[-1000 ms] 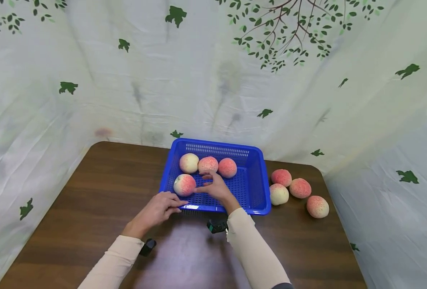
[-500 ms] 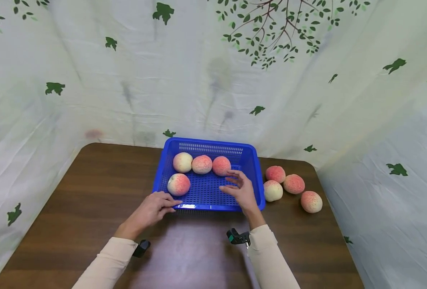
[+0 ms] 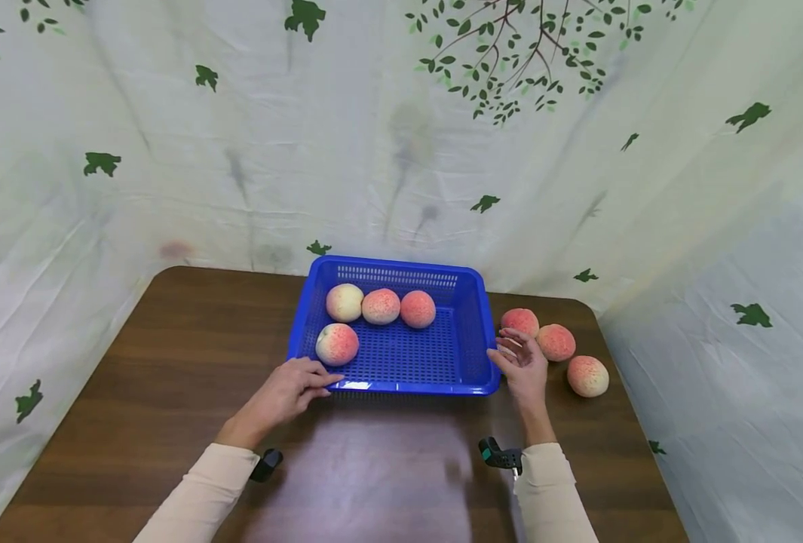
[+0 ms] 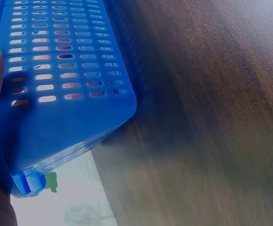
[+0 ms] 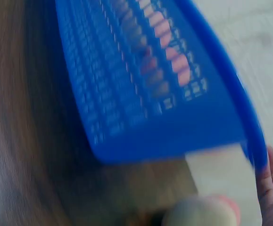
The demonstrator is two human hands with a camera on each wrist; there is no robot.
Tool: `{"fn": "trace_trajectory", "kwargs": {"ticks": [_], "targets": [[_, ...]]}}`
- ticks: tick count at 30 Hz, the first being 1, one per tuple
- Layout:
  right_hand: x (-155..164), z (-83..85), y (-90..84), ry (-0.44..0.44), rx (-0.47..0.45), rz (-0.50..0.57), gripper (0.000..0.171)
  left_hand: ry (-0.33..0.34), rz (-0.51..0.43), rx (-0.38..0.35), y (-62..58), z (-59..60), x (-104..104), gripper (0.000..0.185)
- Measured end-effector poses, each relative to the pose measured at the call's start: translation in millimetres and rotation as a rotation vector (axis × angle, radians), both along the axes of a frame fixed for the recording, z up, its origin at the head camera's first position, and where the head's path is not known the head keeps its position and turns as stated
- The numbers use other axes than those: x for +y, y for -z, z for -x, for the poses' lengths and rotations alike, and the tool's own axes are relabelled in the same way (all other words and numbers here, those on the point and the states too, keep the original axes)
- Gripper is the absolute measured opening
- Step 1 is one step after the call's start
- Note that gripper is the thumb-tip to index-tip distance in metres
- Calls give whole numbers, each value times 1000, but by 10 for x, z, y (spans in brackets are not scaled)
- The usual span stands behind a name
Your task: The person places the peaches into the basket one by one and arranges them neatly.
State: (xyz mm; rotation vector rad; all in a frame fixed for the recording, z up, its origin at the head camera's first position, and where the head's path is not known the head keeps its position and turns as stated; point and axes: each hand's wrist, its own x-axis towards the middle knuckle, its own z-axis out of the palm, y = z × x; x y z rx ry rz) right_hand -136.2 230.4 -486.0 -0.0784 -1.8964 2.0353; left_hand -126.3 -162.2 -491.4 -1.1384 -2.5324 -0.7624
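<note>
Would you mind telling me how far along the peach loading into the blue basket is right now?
About half done. Four peaches already sit in the blue basket. In hand: the right hand reaches over a peach on the table, which it hides, without gripping it yet; the left hand steadies the basket's front rim. Left: that one plus three visible table peaches.
</note>
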Motion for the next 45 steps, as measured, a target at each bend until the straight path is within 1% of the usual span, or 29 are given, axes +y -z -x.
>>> {"fn": "trace_trajectory", "kwargs": {"ticks": [3,6,9,11,15,20,24,29,31,36,40,45], "targets": [[154,-13,51,63,17,6,46,-9,5,-9,-8,0,10,30],[300,-13,118,166,10,-40,45,-18,6,-13,-8,-1,16,30],[424,-11,217,270,-44,-120,48,-14,5,-13,-3,-1,22,29],[484,-7,291,305,-90,-160,51,-9,6,-10,-2,0,25,30],[533,19,434,284,-169,-176,62,-6,7,-2,-10,-2,26,30],[485,73,545,251,-260,-143,72,-15,19,-21,-35,-9,25,30],[435,111,627,250,-295,-128,78,-9,17,-23,-36,-6,27,30],[412,178,738,259,-291,-92,84,10,-7,17,-16,6,30,30],[405,200,763,265,-295,-85,81,14,-10,22,-6,8,31,30],[404,243,779,260,-301,-115,70,1,3,8,4,-1,30,31],[402,226,768,268,-316,-128,71,-9,9,6,2,-9,25,32],[413,162,762,298,-297,-86,71,-16,15,2,1,-17,22,32]]}}
